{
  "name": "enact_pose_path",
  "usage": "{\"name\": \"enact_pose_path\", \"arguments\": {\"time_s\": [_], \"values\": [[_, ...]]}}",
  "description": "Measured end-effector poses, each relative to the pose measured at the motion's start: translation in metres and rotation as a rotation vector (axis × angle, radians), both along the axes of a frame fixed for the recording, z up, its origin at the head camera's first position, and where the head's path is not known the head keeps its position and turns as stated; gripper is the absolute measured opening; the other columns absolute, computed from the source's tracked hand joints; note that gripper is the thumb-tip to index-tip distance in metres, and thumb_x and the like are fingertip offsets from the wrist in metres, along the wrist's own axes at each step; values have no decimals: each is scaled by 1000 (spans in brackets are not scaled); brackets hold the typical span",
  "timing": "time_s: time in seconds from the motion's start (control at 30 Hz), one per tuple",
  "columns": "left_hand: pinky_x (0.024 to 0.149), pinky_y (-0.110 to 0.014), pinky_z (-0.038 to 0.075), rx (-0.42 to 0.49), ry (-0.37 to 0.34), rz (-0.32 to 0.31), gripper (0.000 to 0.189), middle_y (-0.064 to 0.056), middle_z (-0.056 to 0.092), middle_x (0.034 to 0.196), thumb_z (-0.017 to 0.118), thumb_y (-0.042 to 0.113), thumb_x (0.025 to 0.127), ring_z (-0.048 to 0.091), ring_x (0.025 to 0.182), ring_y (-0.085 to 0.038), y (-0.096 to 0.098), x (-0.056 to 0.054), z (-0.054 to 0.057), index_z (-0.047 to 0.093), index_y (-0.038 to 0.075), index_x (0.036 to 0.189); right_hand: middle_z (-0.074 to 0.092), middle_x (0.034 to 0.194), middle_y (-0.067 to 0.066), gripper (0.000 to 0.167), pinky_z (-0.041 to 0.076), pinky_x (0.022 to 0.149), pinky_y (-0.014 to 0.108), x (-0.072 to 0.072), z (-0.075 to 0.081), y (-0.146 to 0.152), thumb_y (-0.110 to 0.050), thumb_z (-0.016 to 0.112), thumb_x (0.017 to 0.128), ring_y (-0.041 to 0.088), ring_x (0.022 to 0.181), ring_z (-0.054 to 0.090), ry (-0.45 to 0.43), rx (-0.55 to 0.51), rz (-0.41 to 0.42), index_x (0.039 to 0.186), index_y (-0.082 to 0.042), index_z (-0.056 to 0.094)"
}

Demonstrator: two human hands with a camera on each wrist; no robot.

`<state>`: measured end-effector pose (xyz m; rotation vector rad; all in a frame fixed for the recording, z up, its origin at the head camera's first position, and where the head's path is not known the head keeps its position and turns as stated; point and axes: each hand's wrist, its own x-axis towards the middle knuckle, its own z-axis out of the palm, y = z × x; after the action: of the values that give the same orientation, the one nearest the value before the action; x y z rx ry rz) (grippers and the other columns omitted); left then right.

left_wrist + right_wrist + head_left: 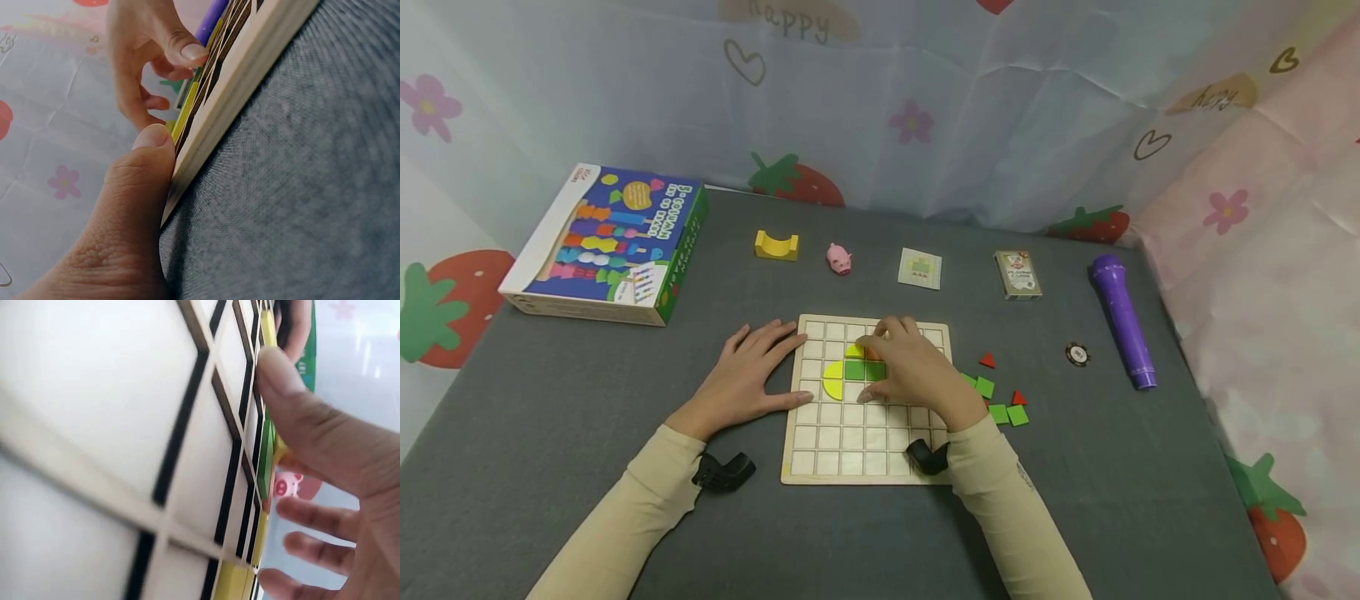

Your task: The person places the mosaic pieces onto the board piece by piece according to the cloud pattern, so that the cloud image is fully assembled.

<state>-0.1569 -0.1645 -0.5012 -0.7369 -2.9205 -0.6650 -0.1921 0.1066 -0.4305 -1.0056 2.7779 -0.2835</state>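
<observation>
A light wooden grid board [797, 427] lies on the grey table in the head view. My left hand [737, 387] rests at its left edge, fingers spread and thumb against the rim. Over the upper middle of the board is my right hand [917, 371], its thumb and fingers apart, fingertips beside a yellow piece [853, 352]. An orange piece [872, 353] is partly hidden beneath these fingers. Green squares [854, 370] sit in the cells below, with yellow rounded pieces [832, 381] to their left. The right wrist view shows a green piece [266, 456] past the thumb.
Loose green squares [997, 414] and red triangles [987, 361] lie right of the board. Behind are a yellow block [777, 246], pink pig [839, 259], pattern card [920, 268] and card box [1018, 275]. A game box [610, 242], purple tube [1123, 321] and round chip [1077, 354] flank them.
</observation>
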Motion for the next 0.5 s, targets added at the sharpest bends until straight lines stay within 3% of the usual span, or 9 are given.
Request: {"name": "enact_pose_path", "arguments": {"time_s": [0.17,0.5], "values": [[114,-58,11,-3,3,1,88,-8,34,153,61,69,79,24,144,-29,0,-1,-1,37,21,149,49,120,3,72,47,89,36,-2,0,1,-53,79,69,21,108,41,-10,47,-16,132,-23,58],[114,-58,11,-2,8,2,88,-9,34,153,62,69,78,24,144,-29,0,0,-1,37,21,149,48,121,3,65,47,90,36,0,3,3,-46,80,73,21,110,42,-54,4,-59,129,-22,58]]}}
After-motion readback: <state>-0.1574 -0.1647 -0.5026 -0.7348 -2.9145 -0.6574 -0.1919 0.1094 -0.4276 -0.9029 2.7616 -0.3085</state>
